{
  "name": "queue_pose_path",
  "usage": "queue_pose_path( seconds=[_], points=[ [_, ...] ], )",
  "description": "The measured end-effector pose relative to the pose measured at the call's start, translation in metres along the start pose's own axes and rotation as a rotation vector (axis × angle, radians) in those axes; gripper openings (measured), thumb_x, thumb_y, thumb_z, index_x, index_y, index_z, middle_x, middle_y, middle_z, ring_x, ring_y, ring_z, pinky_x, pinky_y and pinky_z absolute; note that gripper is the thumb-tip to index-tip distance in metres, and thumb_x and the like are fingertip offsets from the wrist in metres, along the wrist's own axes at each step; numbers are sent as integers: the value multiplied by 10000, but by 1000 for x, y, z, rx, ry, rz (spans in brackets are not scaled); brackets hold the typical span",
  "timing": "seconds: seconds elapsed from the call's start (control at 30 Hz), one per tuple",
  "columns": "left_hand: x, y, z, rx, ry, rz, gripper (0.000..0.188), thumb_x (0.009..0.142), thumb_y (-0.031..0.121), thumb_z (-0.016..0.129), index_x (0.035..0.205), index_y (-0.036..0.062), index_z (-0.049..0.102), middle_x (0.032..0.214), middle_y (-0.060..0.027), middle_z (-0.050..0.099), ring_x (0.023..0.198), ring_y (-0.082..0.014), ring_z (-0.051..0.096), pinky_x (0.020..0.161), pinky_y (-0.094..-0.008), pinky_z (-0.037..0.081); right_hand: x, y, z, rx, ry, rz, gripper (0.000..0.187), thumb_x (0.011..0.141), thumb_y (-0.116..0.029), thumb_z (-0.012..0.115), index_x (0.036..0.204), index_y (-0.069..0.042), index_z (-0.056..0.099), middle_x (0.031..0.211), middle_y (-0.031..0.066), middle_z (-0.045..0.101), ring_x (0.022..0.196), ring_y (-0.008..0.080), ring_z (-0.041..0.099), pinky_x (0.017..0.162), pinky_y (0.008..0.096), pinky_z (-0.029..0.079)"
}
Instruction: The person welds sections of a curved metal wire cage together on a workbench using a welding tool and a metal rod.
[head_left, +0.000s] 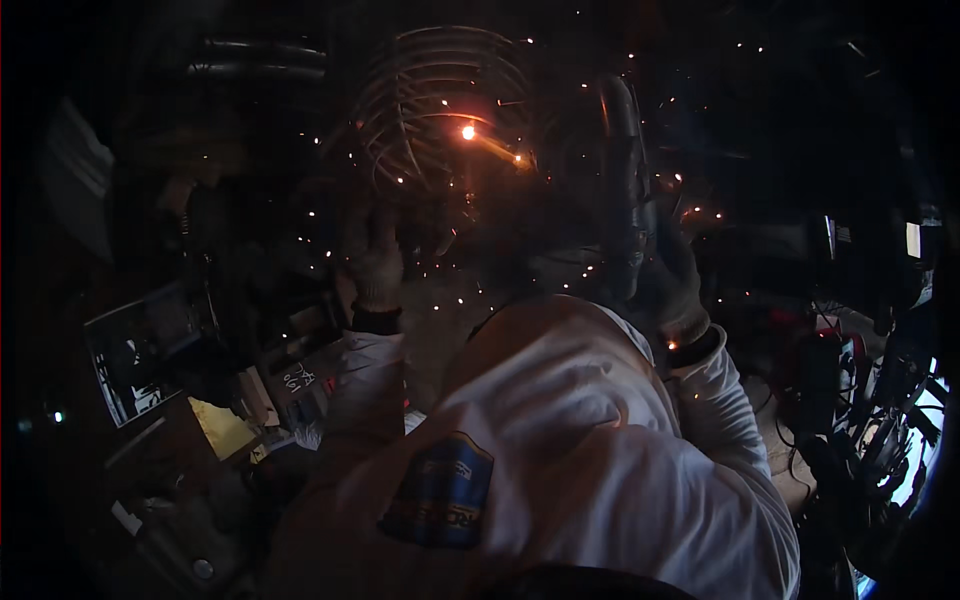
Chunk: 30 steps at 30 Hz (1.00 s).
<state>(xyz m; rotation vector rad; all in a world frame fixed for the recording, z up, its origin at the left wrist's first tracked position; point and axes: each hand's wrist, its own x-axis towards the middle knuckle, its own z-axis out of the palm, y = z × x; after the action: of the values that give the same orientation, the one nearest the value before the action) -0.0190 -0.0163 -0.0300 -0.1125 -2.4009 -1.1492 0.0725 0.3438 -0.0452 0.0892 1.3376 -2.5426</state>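
Observation:
A bright orange-white glow (468, 132) burns at the near side of a round cage of curved metal bars (415, 75). Sparks scatter from it, and a thin lit rod (500, 151) slants from it down to the right. My left hand (378, 265), in a pale knitted glove, is raised just below the cage; its fingertips fade into the dark. My right hand (683, 290), also gloved, is beside a long dark tube-shaped thing (622, 180). Its fingers are lost in shadow, so I cannot make out its grip.
At left are a dark-framed panel (145, 350), a yellow sheet (221, 428) and assorted clutter. Cables and dark equipment (835, 385) stand at right. Shiny pipes (258, 60) lie at the far left. Most of the surroundings are very dark.

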Motion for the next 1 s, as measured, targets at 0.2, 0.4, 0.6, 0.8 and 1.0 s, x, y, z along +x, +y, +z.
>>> queue_pose_path(
  seconds=[0.2, 0.4, 0.6, 0.8, 1.0],
  points=[
    [0, -9, -4, 19, -3, -153, 168, 897, 136, 679, 1012, 17, 655, 875, -65, 680, 761, -149, 634, 708, -289, 506, 2, -21, 21, -266, 83, -178, 640, 985, -344, 612, 1444, 42, 388, 1263, 136, 615, 1144, 174, 593, 955, 339, 494],
    [-1, -8, -6, 51, -11, -54, 217, 910, 57, 671, 1124, 36, 634, 948, -92, 682, 838, -178, 635, 773, -312, 522, 4, -20, 18, -314, 86, -50, 610, 976, -315, 625, 1434, 32, 421, 1260, 146, 616, 1126, 167, 587, 951, 322, 477],
    [-6, -26, -7, -15, -14, -18, 248, 910, 36, 666, 1153, 30, 618, 976, -92, 681, 850, -173, 635, 798, -320, 528, 4, -17, 18, -280, 82, -12, 593, 976, -277, 628, 1434, 36, 420, 1228, 144, 632, 1093, 173, 597, 937, 321, 482],
    [-6, -19, -8, 63, -6, -125, 230, 874, 59, 709, 1084, -9, 643, 1023, -99, 674, 907, -191, 634, 847, -316, 513, 4, -16, 16, -512, 64, -106, 611, 971, -267, 641, 1442, 43, 407, 1242, 144, 630, 1104, 175, 595, 952, 324, 479],
    [-6, -19, -9, 79, 13, -77, 242, 868, 66, 717, 1088, -6, 648, 1042, -103, 676, 930, -191, 632, 859, -318, 508, 5, -17, 18, -447, 71, -63, 620, 974, -280, 634, 1450, 42, 400, 1265, 156, 623, 1131, 185, 588, 979, 334, 465]
  ],
)
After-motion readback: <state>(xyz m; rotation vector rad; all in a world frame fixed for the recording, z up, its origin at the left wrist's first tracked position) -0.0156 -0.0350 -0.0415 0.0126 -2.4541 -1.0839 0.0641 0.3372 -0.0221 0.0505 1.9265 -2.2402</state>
